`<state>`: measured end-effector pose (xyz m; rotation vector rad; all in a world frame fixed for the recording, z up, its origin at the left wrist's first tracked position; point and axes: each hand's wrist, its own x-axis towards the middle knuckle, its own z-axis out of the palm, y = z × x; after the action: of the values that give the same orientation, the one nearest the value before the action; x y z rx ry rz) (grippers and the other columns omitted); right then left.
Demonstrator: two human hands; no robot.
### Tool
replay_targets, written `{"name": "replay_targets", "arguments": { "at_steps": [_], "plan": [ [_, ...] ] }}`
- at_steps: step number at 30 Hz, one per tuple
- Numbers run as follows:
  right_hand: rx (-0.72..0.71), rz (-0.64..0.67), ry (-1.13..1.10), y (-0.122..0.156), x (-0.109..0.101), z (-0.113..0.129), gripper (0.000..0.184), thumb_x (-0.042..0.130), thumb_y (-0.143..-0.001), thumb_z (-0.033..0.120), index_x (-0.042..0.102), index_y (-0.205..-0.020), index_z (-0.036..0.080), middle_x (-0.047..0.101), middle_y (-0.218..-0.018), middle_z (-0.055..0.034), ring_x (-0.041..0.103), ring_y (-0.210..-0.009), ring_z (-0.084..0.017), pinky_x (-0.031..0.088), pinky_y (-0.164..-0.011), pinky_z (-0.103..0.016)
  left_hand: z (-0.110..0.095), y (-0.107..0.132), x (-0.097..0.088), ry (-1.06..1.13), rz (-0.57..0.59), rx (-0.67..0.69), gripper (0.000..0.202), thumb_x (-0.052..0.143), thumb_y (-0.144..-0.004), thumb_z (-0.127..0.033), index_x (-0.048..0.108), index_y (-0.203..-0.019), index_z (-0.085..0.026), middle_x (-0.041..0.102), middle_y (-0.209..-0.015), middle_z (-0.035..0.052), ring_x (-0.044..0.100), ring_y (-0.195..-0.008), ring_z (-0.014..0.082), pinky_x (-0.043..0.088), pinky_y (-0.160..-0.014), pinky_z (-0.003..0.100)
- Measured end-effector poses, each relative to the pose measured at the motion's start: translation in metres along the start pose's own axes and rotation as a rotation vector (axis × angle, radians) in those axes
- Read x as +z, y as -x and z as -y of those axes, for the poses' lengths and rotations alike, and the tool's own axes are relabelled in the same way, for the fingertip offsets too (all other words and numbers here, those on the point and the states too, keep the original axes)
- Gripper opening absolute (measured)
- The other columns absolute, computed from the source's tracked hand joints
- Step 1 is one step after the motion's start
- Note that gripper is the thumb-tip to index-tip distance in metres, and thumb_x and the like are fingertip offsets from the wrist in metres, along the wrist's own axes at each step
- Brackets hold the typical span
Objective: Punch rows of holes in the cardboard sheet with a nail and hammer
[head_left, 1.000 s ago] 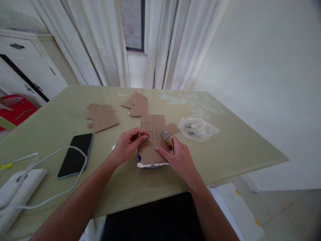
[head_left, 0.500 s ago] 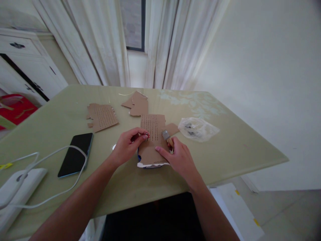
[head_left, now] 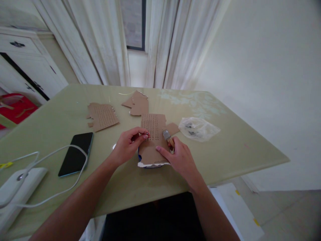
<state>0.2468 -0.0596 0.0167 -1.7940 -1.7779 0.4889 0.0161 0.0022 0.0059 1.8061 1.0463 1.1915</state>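
Observation:
A brown cardboard piece (head_left: 153,147) with rows of small dark dots lies in front of me, its near edge torn and white. Something blue shows beneath it. My left hand (head_left: 131,140) pinches a small, dark, thin nail (head_left: 147,138) upright at the left end of the nearest row. In the curled fingers of my right hand (head_left: 179,155) is a small hammer (head_left: 166,135) with a grey metal head and wooden handle. Its head hovers by the cardboard's right side, apart from the nail. My right thumb rests on the cardboard.
A clear plastic bag (head_left: 198,129) with dark bits inside lies to the right. Cardboard scraps (head_left: 105,117) lie farther back. At the left are a phone (head_left: 75,155), a white power strip (head_left: 25,187) and a looping white cable (head_left: 54,194). The table's (head_left: 240,140) near edge is close.
Both hands keep the same hold and position over the cardboard. Only a very slight shift of the whole view shows.

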Motion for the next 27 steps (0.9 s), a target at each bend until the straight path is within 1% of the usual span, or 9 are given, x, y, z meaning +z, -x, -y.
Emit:
{"name": "replay_targets", "arguments": {
  "at_steps": [7,15,27],
  "plan": [
    [-0.002,-0.004,-0.003,0.0008,-0.0013,0.0015,0.05,0.075,-0.09,0.064,0.044,-0.083,0.027,0.062,-0.078,0.0004,0.058,-0.072,-0.022,0.035,-0.066,-0.032,-0.004,-0.0013,-0.0008,0.007,0.009,-0.005,0.02,0.071,-0.093,-0.038,0.079,-0.093,-0.02,0.079,-0.086,0.0043,0.07,-0.077,0.0174,0.055,-0.069,0.026],
    [-0.008,-0.012,-0.003,0.0008,-0.0009,0.0007,0.049,0.075,-0.091,0.064,0.044,-0.082,0.027,0.062,-0.077,0.0005,0.058,-0.07,-0.021,0.035,-0.065,-0.032,0.0003,-0.0012,0.0,0.013,0.001,-0.01,0.021,0.071,-0.093,-0.038,0.079,-0.094,-0.02,0.08,-0.088,0.0049,0.072,-0.079,0.0183,0.056,-0.072,0.027],
    [-0.007,-0.002,-0.001,0.0006,-0.0022,0.0008,0.049,0.074,-0.092,0.064,0.044,-0.083,0.026,0.06,-0.077,0.0009,0.057,-0.07,-0.021,0.034,-0.066,-0.032,-0.0048,-0.001,-0.0006,-0.015,0.008,-0.007,0.021,0.071,-0.093,-0.039,0.079,-0.093,-0.019,0.079,-0.085,0.004,0.068,-0.074,0.0171,0.053,-0.067,0.026]
  ]
}}
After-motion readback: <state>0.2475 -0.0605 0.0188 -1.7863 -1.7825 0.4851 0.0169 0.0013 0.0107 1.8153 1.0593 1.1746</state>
